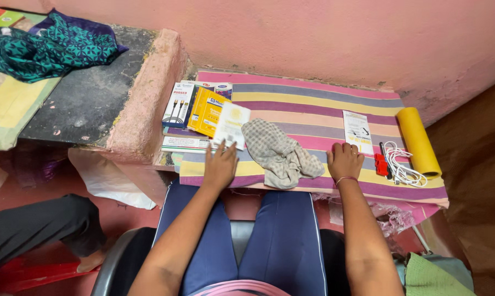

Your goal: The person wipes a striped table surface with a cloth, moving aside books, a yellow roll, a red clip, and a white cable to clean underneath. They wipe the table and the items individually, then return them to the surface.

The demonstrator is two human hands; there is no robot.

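Here, a crumpled cloth (280, 153) lies between the hands (221, 164) (344, 160).

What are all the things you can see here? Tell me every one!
striped cloth: 1, pink, purple, yellow; covers the ledge
rag: 1, grey checked; crumpled between the hands
boxes: several, yellow and white; left end of the cloth
leaflet: 1, white; above right hand
roll: 1, yellow; right edge
cable: 1, white; coiled beside the roll
red tool: 1; right of right hand
green fabric: 1; top left
left hand: flat, by the boxes
right hand: curled, on the cloth
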